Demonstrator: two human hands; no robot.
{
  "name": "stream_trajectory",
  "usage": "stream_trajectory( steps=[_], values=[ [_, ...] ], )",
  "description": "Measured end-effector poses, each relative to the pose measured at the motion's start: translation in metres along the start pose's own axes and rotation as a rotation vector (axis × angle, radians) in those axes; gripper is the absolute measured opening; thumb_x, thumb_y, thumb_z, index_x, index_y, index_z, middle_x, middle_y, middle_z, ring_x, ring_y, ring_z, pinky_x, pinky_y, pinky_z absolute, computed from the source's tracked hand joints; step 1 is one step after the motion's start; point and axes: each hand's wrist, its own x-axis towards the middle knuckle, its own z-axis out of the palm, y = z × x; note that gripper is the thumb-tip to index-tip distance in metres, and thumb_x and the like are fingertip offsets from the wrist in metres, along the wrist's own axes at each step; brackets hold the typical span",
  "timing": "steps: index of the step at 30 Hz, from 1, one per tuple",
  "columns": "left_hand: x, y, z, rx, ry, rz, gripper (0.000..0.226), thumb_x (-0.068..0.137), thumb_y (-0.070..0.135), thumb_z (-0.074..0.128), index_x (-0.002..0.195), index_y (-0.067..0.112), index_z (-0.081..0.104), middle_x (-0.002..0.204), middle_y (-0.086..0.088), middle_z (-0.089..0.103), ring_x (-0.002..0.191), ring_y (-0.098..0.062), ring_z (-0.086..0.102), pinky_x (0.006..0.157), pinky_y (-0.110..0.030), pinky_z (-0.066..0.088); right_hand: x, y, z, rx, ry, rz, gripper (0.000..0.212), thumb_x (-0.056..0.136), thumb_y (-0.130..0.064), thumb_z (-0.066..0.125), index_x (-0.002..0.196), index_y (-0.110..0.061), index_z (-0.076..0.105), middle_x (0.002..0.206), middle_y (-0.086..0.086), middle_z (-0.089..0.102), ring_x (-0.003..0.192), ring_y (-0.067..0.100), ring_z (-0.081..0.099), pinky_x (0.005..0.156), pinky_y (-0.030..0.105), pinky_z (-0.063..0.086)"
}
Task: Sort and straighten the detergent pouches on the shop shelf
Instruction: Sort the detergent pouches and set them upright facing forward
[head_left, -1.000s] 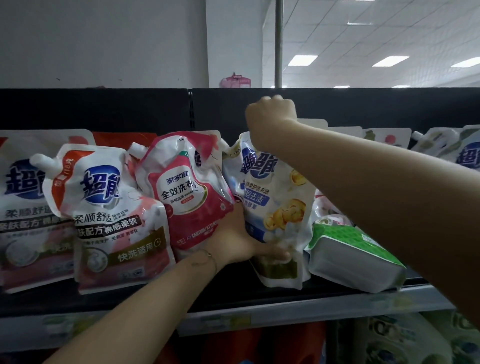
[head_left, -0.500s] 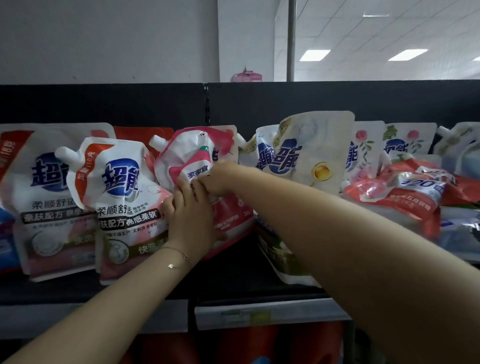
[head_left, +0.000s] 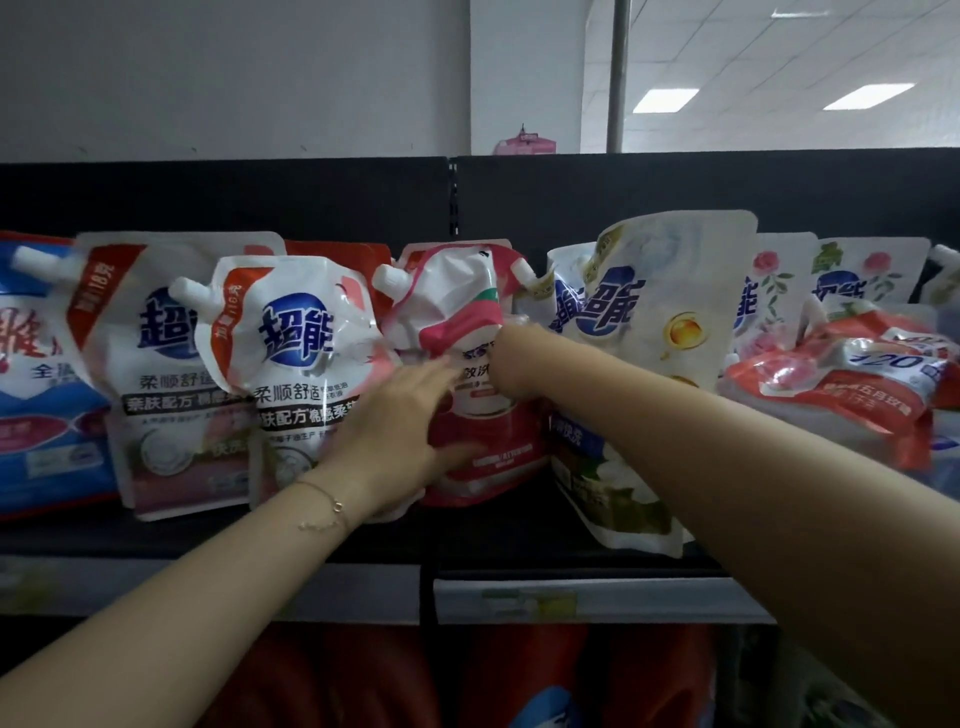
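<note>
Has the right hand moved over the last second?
Yes. The right hand dropped from the top edge of the back panel down to the pink pouch.

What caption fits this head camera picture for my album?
Left hand flat on a crumpled pink-and-white plastic detergent pouch on the dark shop shelf, right arm alongside.

Shop background
Grey metal pole (head_left: 617, 73) beside glowing rectangular ceiling panels (head_left: 666, 100); small pink object (head_left: 524, 141) near the pale grey wall (head_left: 234, 78); blurred red containers (head_left: 524, 670) lowest
</note>
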Motion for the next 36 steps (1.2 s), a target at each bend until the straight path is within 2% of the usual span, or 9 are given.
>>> stream_trajectory(
  steps=[2, 5, 9, 15, 17, 19, 26, 31, 36],
  values=[
    [-0.010, -0.015, -0.015, 0.042, 0.280, -0.016, 0.054, 0.083, 0.045, 0.061, 0.124, 0.013, 0.052, 0.126, -0.006, 0.054, 0.118, -0.025, 0.049, 0.100, -0.031, 0.035, 0.000, 0.001, 0.000, -0.032, 0.064, 0.026, 0.026, 0.096, -0.011, 0.041, 0.116, -0.005, 0.058, 0.112, 0.010, 0.056, 0.092, 0.028, 0.055, 0.066, 0.036, 0.050],
    [-0.027, -0.046, -0.025, 0.086, 0.559, -0.219, 0.051, 0.081, 0.036, 0.064, 0.117, 0.005, 0.046, 0.115, -0.016, 0.049, 0.105, -0.031, 0.046, 0.087, -0.037, 0.037, -0.007, -0.008, -0.004, -0.006, 0.301, 0.131, 0.013, 0.092, -0.014, 0.046, 0.099, -0.011, 0.057, 0.080, 0.002, 0.048, 0.073, 0.022, 0.050, 0.052, 0.031, 0.039],
    [-0.038, -0.073, -0.025, -0.207, 0.571, -0.571, 0.062, 0.077, 0.030, 0.075, 0.117, 0.000, 0.039, 0.120, -0.018, 0.042, 0.105, -0.031, 0.046, 0.083, -0.037, 0.043, -0.013, -0.037, -0.005, 0.160, 0.485, -0.058, 0.009, 0.089, -0.016, 0.050, 0.081, -0.012, 0.051, 0.067, -0.001, 0.043, 0.055, 0.014, 0.045, 0.048, 0.024, 0.035],
    [-0.037, -0.069, -0.026, -0.400, 0.726, -0.721, 0.056, 0.078, 0.029, 0.074, 0.116, 0.009, 0.039, 0.123, -0.009, 0.039, 0.113, -0.024, 0.043, 0.090, -0.033, 0.042, 0.006, -0.078, 0.008, 0.713, 0.312, -0.151, 0.024, 0.090, -0.008, 0.051, 0.069, -0.011, 0.041, 0.071, 0.005, 0.055, 0.057, 0.017, 0.056, 0.049, 0.028, 0.049],
    [-0.038, -0.071, -0.025, -0.486, 0.726, -0.811, 0.054, 0.078, 0.032, 0.074, 0.113, 0.014, 0.037, 0.123, -0.009, 0.043, 0.114, -0.024, 0.047, 0.093, -0.038, 0.045, 0.008, -0.083, 0.012, 0.773, 0.381, -0.106, 0.009, 0.089, -0.006, 0.049, 0.097, -0.005, 0.053, 0.084, 0.007, 0.058, 0.075, 0.025, 0.062, 0.066, 0.038, 0.057],
    [-0.041, -0.078, -0.023, -0.715, 0.644, -0.902, 0.053, 0.079, 0.037, 0.072, 0.111, 0.016, 0.035, 0.120, -0.006, 0.051, 0.108, -0.022, 0.054, 0.090, -0.038, 0.048, 0.012, -0.086, 0.015, 0.802, 0.407, -0.070, 0.026, 0.091, -0.004, 0.044, 0.116, -0.006, 0.051, 0.091, 0.008, 0.058, 0.080, 0.025, 0.059, 0.070, 0.040, 0.056],
    [-0.042, -0.077, -0.016, -0.924, 0.478, -0.877, 0.045, 0.089, 0.051, 0.057, 0.114, 0.016, 0.047, 0.108, 0.000, 0.060, 0.097, -0.014, 0.058, 0.081, -0.034, 0.045, 0.029, -0.087, 0.028, 1.231, 0.284, 0.124, 0.025, 0.095, -0.027, 0.054, 0.103, -0.004, 0.056, 0.084, 0.007, 0.060, 0.069, 0.020, 0.057, 0.065, 0.035, 0.051],
    [-0.037, -0.081, -0.013, -0.976, 0.553, -0.891, 0.048, 0.087, 0.043, 0.063, 0.114, 0.016, 0.033, 0.115, -0.004, 0.051, 0.104, -0.020, 0.054, 0.088, -0.034, 0.046, 0.023, -0.082, 0.031, 1.405, 0.329, 0.017, 0.023, 0.093, -0.030, 0.060, 0.103, -0.010, 0.053, 0.101, 0.011, 0.063, 0.091, 0.027, 0.066, 0.081, 0.043, 0.057],
    [-0.045, -0.092, -0.021, -1.070, 0.460, -0.864, 0.050, 0.072, 0.054, 0.071, 0.111, 0.024, 0.060, 0.107, 0.003, 0.069, 0.100, -0.017, 0.065, 0.090, -0.037, 0.052, 0.019, -0.092, 0.036, 1.455, 0.348, -0.108, 0.026, 0.096, -0.030, 0.057, 0.104, -0.005, 0.052, 0.097, 0.014, 0.063, 0.080, 0.020, 0.063, 0.072, 0.034, 0.058]
  ],
)
